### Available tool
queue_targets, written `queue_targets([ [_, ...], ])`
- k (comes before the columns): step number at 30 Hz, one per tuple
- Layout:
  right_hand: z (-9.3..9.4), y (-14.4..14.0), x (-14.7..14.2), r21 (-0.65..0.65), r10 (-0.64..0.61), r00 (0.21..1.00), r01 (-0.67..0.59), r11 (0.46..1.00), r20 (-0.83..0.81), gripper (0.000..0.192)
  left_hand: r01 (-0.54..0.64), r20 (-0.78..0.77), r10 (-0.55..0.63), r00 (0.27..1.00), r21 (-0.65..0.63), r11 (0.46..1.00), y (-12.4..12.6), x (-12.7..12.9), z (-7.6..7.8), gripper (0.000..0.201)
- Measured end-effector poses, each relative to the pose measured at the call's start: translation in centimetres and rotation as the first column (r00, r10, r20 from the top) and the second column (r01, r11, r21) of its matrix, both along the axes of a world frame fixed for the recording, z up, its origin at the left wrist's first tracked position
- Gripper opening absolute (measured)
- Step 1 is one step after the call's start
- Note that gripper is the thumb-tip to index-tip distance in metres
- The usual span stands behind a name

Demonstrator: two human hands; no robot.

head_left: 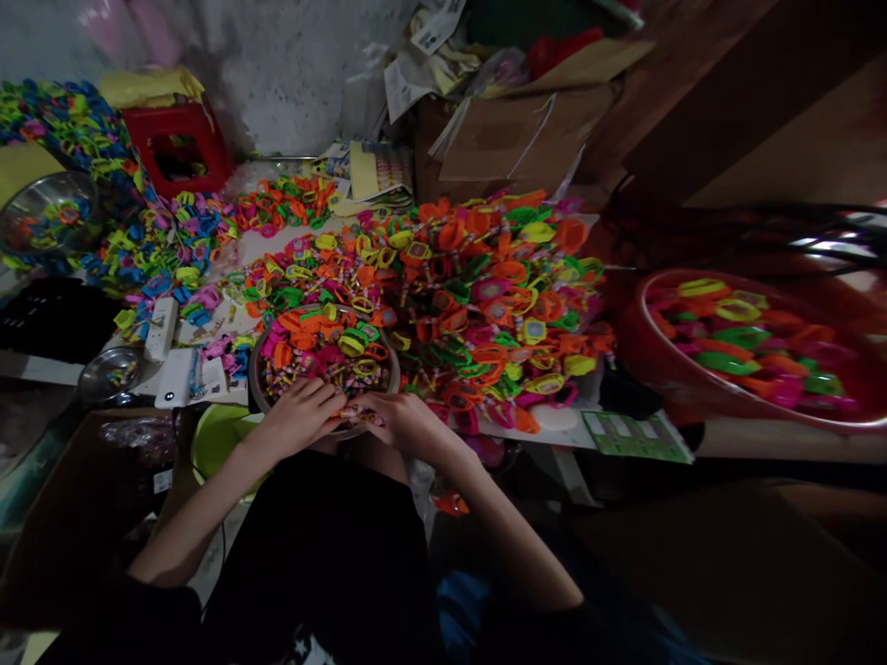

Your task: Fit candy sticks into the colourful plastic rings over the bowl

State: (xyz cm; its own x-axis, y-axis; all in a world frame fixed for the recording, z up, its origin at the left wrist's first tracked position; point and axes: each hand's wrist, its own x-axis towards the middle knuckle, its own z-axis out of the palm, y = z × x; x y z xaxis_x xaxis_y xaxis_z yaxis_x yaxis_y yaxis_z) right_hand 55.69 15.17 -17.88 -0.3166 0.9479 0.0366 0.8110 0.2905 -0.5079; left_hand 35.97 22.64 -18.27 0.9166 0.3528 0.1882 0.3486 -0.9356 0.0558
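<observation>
My left hand (301,413) and my right hand (402,417) meet at the near rim of a round metal bowl (258,388) heaped with small bright plastic toy watches (325,351) in orange, pink, yellow and green. Both hands curl their fingers around small pieces at the bowl's front edge; what exactly each one holds is too small to tell apart. Behind the bowl spreads a large pile of the same toy watches (485,286) across the table.
A red basin (627,351) of toy watches stands at the right. Blue and yellow pieces (159,249) lie at the left beside a metal bowl (42,212), a red stool (176,148) and a white box (176,374). Cardboard boxes (513,129) stand behind. A green sheet (634,434) lies at the table's edge.
</observation>
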Motion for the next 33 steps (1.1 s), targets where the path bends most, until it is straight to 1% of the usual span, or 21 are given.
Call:
queue_targets([
  [3,-0.4,-0.3,-0.1,0.018,-0.012,0.998,0.013,1.000,-0.067,0.022,0.041,-0.003,-0.041,0.999,0.018,0.999,0.2,-0.4,0.0,0.020],
  [7,-0.4,-0.8,-0.4,0.035,-0.034,0.998,0.036,0.999,-0.052,0.021,0.063,0.019,-0.064,0.998,0.037,0.997,0.1,-0.5,0.2,0.016],
  [13,-0.4,-1.3,-0.8,0.077,-0.077,0.997,0.078,0.994,-0.023,0.033,0.035,0.055,-0.038,0.998,0.046,0.998,-0.1,0.0,0.3,0.014],
  [17,-1.1,-1.5,-1.2,0.092,-0.113,0.994,0.113,0.989,-0.006,0.036,0.030,0.068,-0.033,0.997,0.049,0.998,-0.1,0.0,0.0,0.013],
  [20,-1.7,-1.5,-1.5,0.093,-0.131,0.991,0.132,0.987,-0.016,0.036,0.031,0.054,-0.032,0.998,0.024,0.999,0.1,-0.1,-0.2,0.013],
  [22,-1.8,-1.3,-1.5,0.092,-0.135,0.987,0.144,0.985,-0.090,0.032,0.027,0.044,-0.027,0.999,-0.005,1.000,0.1,-0.3,-0.2,0.013],
  [24,-1.7,-1.1,-1.4,0.075,-0.128,0.964,0.149,0.986,-0.233,0.025,0.018,0.045,-0.016,0.999,-0.052,0.998,0.1,-0.4,-0.1,0.016],
  [26,-1.3,-1.0,-1.2,0.038,-0.123,0.913,0.149,0.988,-0.389,0.021,-0.007,0.059,0.015,0.998,-0.136,0.991,0.0,-0.6,0.2,0.023],
  [28,-0.8,-1.0,-1.0,-0.009,-0.130,0.862,0.144,0.990,-0.489,0.022,-0.041,0.079,0.061,0.995,-0.240,0.970,-0.1,-0.7,0.5,0.030],
  [30,-0.4,-1.2,-0.9,-0.058,-0.154,0.838,0.145,0.988,-0.524,0.024,-0.055,0.105,0.092,0.990,-0.315,0.948,-0.3,-0.8,0.8,0.028],
  [33,-0.1,-1.5,-1.1,-0.085,-0.183,0.840,0.162,0.983,-0.511,0.025,-0.031,0.158,0.089,0.983,-0.339,0.940,-0.7,-0.7,1.1,0.023],
])
